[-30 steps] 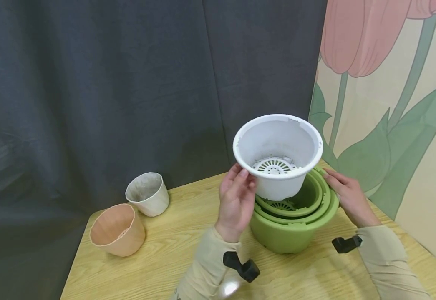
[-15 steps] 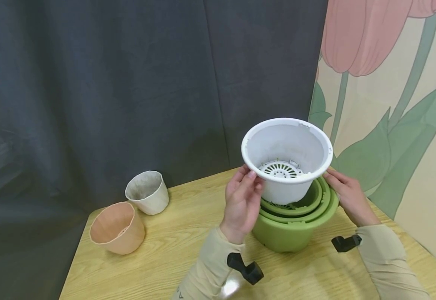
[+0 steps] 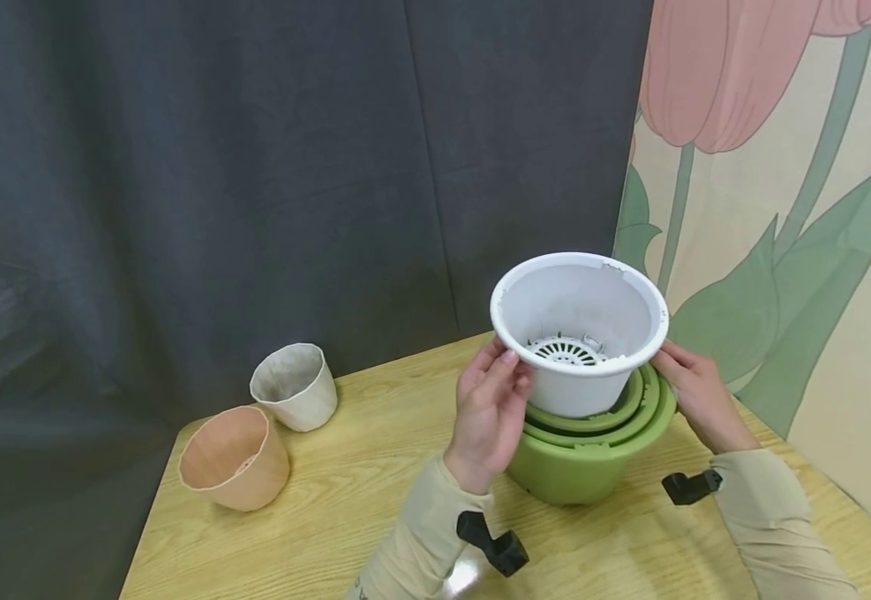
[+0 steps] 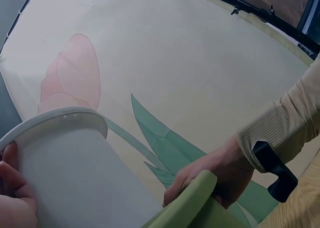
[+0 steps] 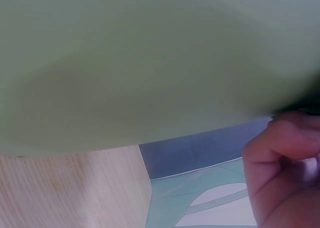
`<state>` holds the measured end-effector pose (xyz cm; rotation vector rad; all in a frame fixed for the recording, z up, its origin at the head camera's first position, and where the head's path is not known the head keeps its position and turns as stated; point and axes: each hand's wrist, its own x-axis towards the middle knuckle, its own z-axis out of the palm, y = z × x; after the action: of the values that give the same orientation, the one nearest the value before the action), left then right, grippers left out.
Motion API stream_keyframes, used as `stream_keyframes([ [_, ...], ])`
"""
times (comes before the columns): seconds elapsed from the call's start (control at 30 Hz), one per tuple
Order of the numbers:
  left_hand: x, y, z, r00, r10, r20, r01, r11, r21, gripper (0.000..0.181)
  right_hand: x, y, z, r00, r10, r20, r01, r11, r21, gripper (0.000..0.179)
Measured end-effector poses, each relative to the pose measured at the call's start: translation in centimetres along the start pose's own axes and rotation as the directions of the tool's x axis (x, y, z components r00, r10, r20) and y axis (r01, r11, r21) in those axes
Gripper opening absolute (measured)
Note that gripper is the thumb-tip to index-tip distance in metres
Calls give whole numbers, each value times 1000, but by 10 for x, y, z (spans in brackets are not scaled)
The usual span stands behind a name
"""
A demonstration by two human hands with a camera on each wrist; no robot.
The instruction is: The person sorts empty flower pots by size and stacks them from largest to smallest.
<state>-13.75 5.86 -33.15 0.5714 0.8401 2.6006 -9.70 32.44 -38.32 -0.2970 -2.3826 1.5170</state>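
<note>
A white plastic flower pot (image 3: 578,387) with a slotted bottom is held slightly tilted over a nest of green flower pots (image 3: 570,471), its base inside the top opening. My left hand (image 3: 491,412) pinches the white pot's rim at its near left side, thumb on the rim and fingers below. My right hand (image 3: 698,392) grips the rim of the green pots on the right; the left wrist view shows its fingers curled under the green rim (image 4: 192,198). In the right wrist view a green pot wall (image 5: 140,88) fills most of the picture.
On the left of the wooden table (image 3: 360,483) stand a peach pot (image 3: 255,475) and a small off-white pot (image 3: 311,404), both tilted. A dark curtain (image 3: 255,167) hangs behind, and a tulip-painted panel (image 3: 818,250) rises at the right.
My left hand has brought the white pot to the right and then down, lower into the green nest. The right hand has stayed on the green rim.
</note>
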Motion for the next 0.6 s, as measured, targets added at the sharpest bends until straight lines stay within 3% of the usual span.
stream_keyframes([
  [0.43, -3, -6, -9, 999, -46, -23, 47, 998, 42, 18, -1, 1, 1, 1000, -14, 6, 14, 998, 59, 62],
  [0.6, -4, -7, -15, 997, -63, -48, 66, 996, 54, 17, -1, 2, 1, 999, -27, -18, 26, 1000, -11, 61],
])
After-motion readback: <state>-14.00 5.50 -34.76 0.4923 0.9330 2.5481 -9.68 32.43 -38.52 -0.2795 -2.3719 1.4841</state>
